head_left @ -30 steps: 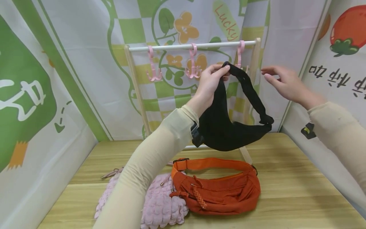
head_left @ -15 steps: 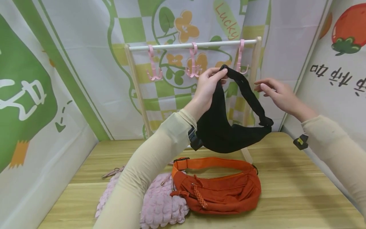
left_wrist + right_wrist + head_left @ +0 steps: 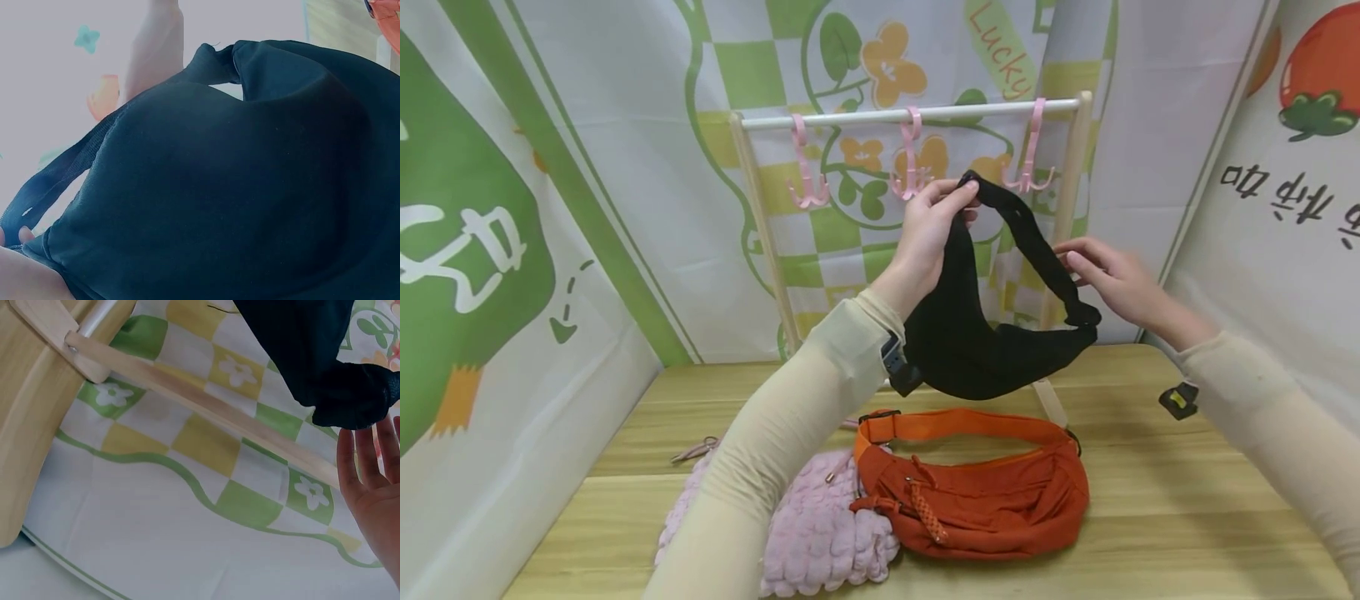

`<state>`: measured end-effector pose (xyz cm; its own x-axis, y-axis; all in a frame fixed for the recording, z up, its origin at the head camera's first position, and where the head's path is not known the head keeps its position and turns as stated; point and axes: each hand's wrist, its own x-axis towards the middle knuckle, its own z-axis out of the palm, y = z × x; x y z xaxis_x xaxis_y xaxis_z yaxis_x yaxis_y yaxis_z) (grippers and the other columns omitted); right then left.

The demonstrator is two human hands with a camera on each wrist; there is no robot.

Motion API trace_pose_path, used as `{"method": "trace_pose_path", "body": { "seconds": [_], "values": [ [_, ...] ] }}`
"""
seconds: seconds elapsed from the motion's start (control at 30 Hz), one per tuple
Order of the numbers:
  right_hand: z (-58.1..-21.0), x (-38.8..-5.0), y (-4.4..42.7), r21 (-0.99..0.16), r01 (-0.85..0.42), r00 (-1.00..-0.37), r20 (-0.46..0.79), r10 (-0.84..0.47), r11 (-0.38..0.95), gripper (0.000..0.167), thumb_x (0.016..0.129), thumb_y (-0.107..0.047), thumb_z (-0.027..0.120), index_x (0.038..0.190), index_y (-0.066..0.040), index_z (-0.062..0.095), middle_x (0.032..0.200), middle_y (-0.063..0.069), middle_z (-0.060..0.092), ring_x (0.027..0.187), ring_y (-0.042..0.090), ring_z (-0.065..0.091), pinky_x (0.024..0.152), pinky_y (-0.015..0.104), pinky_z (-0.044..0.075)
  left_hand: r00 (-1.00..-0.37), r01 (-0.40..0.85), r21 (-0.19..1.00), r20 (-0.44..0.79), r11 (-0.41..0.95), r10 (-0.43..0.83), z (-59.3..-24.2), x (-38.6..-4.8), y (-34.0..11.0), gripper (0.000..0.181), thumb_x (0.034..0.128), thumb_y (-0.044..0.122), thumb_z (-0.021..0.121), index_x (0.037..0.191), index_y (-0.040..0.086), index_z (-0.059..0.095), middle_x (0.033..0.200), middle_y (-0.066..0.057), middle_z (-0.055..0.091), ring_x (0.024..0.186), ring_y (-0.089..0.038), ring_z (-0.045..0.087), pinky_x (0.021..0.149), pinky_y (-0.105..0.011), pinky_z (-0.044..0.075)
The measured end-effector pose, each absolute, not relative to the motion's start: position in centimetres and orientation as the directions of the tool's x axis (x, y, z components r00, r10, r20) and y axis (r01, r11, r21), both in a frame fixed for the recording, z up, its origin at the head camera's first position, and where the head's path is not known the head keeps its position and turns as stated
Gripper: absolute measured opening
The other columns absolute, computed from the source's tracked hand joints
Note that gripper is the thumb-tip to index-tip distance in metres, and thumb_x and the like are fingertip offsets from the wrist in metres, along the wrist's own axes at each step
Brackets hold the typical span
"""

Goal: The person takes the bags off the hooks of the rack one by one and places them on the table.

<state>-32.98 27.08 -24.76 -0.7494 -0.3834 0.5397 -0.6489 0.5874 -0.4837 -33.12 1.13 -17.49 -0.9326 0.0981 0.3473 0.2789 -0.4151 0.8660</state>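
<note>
My left hand (image 3: 925, 233) pinches the upper end of a black shoulder bag (image 3: 970, 350) between thumb and fingers. The bag hangs in the air before the rack, its strap (image 3: 1032, 242) looping out to the right. In the left wrist view the dark bag body (image 3: 225, 181) fills most of the picture. My right hand (image 3: 1116, 279) is at the right side of the strap with fingers extended. The right wrist view has its fingers (image 3: 369, 465) just by the knotted lower end of the strap (image 3: 353, 394); whether they touch it, I cannot tell.
A rack with a white rail (image 3: 850, 118) stands behind the bag, bearing three pink hooks (image 3: 912, 158). On the wooden table (image 3: 1180, 500) lie an orange waist bag (image 3: 992, 500) and a pink puffy bag (image 3: 820, 525), partly behind my left forearm. Printed cloth walls enclose the table.
My right hand has moved left and down to the strap. The left hand, still pinching the black bag, has shifted slightly left and down.
</note>
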Motion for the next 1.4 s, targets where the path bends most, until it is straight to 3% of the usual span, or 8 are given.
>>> {"method": "trace_pose_path", "body": {
  "seconds": [0.17,0.43,0.6,0.73,0.9,1.13,1.4],
  "values": [
    [-25.4,-32.6,26.9,-0.523,-0.645,-0.759,0.524,-0.386,0.558,0.032,0.103,-0.019,0.039,0.129,-0.007,0.054,0.108,-0.008,0.061,0.094,-0.003,0.057,0.076,0.014,0.051,-0.936,0.27,0.86,0.34,-0.433,0.092,-17.8,-33.3,0.7,0.004,0.0904,0.01,0.063,0.091,0.007,0.061,0.076,0.0,0.062,0.07,-0.012,0.059,0.073,-0.023,0.05],
    [-26.5,-32.2,26.9,-0.534,-0.604,-0.793,0.479,-0.377,0.591,0.032,0.1,-0.018,0.048,0.13,-0.009,0.054,0.118,0.01,0.062,0.095,-0.007,0.055,0.079,0.01,0.048,-0.945,0.244,0.848,0.317,-0.471,0.08,-18.4,-33.3,0.0,0.005,0.0917,0.009,0.061,0.092,0.004,0.06,0.073,0.0,0.061,0.066,-0.011,0.058,0.068,-0.021,0.05],
    [-27.1,-31.9,26.4,-0.534,-0.603,-0.794,0.477,-0.377,0.593,0.037,0.09,-0.014,0.065,0.126,-0.011,0.057,0.109,0.008,0.065,0.094,-0.004,0.055,0.079,0.008,0.046,-0.944,0.245,0.832,0.322,-0.499,0.074,-18.4,-33.1,-0.3,0.004,0.0921,0.007,0.06,0.09,0.005,0.06,0.072,0.0,0.061,0.064,-0.011,0.058,0.065,-0.02,0.05],
    [-27.7,-31.9,26.3,-0.541,-0.618,-0.783,0.49,-0.384,0.57,0.037,0.085,-0.01,0.07,0.12,-0.011,0.059,0.103,0.007,0.068,0.091,0.001,0.058,0.079,0.01,0.047,-0.942,0.245,0.817,0.328,-0.522,0.071,-18.6,-33.0,-0.5,0.005,0.092,0.005,0.059,0.087,0.006,0.06,0.071,0.0,0.061,0.064,-0.012,0.057,0.065,-0.021,0.05],
    [-28.3,-31.7,26.3,-0.592,-0.595,-0.803,0.474,-0.362,0.544,0.034,0.087,-0.009,0.067,0.12,-0.009,0.058,0.1,0.007,0.067,0.09,0.002,0.059,0.078,0.009,0.047,-0.94,0.252,0.807,0.335,-0.534,0.062,-18.9,-32.9,-1.0,0.008,0.0924,0.005,0.058,0.085,0.005,0.058,0.069,0.001,0.061,0.062,-0.011,0.057,0.064,-0.021,0.05],
    [-28.5,-30.9,25.9,-0.67,-0.543,-0.838,0.466,-0.283,0.506,0.024,0.094,-0.015,0.06,0.116,-0.007,0.057,0.092,-0.008,0.066,0.084,0.008,0.062,0.068,0.019,0.048,-0.936,0.263,0.792,0.347,-0.551,0.051,-19.7,-33.0,-1.6,0.011,0.0932,0.006,0.057,0.083,0.009,0.057,0.072,0.001,0.062,0.064,-0.011,0.058,0.069,-0.024,0.05],
    [-28.6,-30.7,25.5,-0.698,-0.551,-0.834,0.484,-0.267,0.457,0.025,0.096,-0.017,0.055,0.114,0.0,0.056,0.09,-0.014,0.065,0.082,0.002,0.062,0.07,0.017,0.051,-0.938,0.273,0.793,0.345,-0.545,0.033,-20.7,-33.1,-2.4,0.011,0.0939,0.008,0.057,0.083,0.011,0.057,0.073,0.0,0.062,0.065,-0.012,0.058,0.069,-0.024,0.048]
  ]
}}
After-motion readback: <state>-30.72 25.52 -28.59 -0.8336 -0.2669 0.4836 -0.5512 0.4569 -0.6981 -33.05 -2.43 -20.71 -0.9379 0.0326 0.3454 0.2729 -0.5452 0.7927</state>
